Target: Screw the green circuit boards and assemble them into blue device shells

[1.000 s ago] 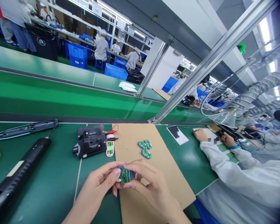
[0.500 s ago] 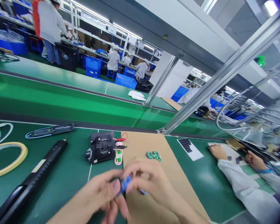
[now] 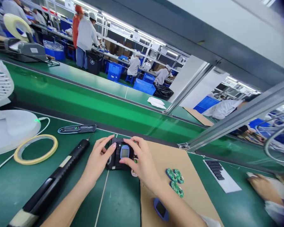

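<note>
A blue-rimmed device with a small grey screen (image 3: 124, 152) sits on a black test fixture (image 3: 115, 164). My right hand (image 3: 142, 160) presses on the device's right side, and my left hand (image 3: 97, 160) lies against the fixture's left edge, its fingers spread. A second blue-rimmed device (image 3: 161, 209) lies on a cardboard sheet (image 3: 186, 167) below my right forearm. Several green circuit boards (image 3: 174, 179) lie close together on the cardboard. A small white-and-pink holder (image 3: 133, 172) is mostly hidden behind my right hand.
A black electric screwdriver (image 3: 54, 178) lies left of my left forearm, with a yellow tape ring (image 3: 35, 149) and a black tool (image 3: 77, 129) beyond it. A white fan (image 3: 4, 110) stands far left. A co-worker's hand (image 3: 262, 189) rests at the right.
The view has swung, and both hands have moved from above the cardboard to the fixture. The small blue-edged green board is no longer visible; a blue-rimmed device now sits on the fixture.
</note>
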`<action>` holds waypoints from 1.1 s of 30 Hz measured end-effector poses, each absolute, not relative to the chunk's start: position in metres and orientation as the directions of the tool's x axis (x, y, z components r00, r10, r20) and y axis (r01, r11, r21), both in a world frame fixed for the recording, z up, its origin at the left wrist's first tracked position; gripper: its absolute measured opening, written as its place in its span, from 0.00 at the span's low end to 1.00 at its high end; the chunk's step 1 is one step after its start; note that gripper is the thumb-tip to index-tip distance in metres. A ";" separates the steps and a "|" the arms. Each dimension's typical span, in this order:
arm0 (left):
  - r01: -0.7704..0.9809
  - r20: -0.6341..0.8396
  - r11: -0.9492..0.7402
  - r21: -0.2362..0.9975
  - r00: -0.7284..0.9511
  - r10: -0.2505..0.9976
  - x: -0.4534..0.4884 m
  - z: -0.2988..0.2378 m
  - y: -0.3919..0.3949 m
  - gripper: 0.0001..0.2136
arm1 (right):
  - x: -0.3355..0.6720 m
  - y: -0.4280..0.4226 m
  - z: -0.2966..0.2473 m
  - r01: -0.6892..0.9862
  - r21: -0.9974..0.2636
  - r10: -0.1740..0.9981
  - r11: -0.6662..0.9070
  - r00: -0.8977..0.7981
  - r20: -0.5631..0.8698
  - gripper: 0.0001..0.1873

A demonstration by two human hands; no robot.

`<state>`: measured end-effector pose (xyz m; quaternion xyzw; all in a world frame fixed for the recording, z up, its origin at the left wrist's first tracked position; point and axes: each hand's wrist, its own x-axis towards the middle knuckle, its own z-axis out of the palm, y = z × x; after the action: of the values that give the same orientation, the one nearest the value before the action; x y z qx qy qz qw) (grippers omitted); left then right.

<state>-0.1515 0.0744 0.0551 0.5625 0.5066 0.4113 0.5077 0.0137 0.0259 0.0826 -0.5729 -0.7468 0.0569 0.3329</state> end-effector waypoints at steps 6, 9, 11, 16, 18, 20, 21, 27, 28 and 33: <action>0.031 -0.104 0.100 0.995 0.185 0.977 -0.150 0.062 0.073 0.20 | 0.023 0.029 0.073 0.728 -0.399 0.775 0.557 -0.283 0.565 0.23; -0.117 -0.210 0.242 0.963 0.236 0.949 -0.150 0.069 0.069 0.22 | 0.023 0.029 0.073 0.745 -0.364 0.757 0.559 -0.279 0.591 0.21; -0.151 -0.266 0.311 0.938 0.257 0.929 -0.150 0.074 0.067 0.23 | 0.023 0.027 0.075 0.776 -0.322 0.757 0.542 -0.285 0.588 0.20; -0.181 -0.316 0.378 0.908 0.297 0.901 -0.153 0.080 0.065 0.23 | 0.018 0.018 0.081 0.837 -0.230 0.770 0.496 -0.302 0.562 0.17; -0.182 -0.316 0.379 0.907 0.301 0.900 -0.154 0.080 0.065 0.24 | 0.016 0.015 0.084 0.852 -0.225 0.783 0.473 -0.289 0.551 0.16; -0.166 -0.314 0.373 0.913 0.300 0.901 -0.154 0.080 0.064 0.26 | 0.013 0.012 0.086 0.861 -0.229 0.791 0.454 -0.271 0.549 0.15; -0.154 -0.312 0.369 0.917 0.301 0.901 -0.154 0.080 0.064 0.28 | 0.012 0.011 0.086 0.865 -0.232 0.796 0.445 -0.264 0.544 0.15; -0.107 -0.314 0.363 0.926 0.316 0.895 -0.156 0.077 0.064 0.32 | 0.013 0.011 0.089 0.845 -0.288 0.832 0.451 -0.280 0.479 0.16; -0.102 -0.317 0.364 0.926 0.315 0.895 -0.156 0.076 0.065 0.32 | 0.013 0.011 0.089 0.835 -0.303 0.830 0.460 -0.283 0.481 0.16; -0.065 -0.313 0.345 0.936 0.291 0.904 -0.156 0.073 0.066 0.32 | 0.013 0.013 0.087 0.829 -0.345 0.844 0.439 -0.249 0.475 0.28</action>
<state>-0.1562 0.0661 0.0726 0.4436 0.4730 0.3617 0.6698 0.0134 0.0130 0.0870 -0.5294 -0.7902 0.0118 0.3085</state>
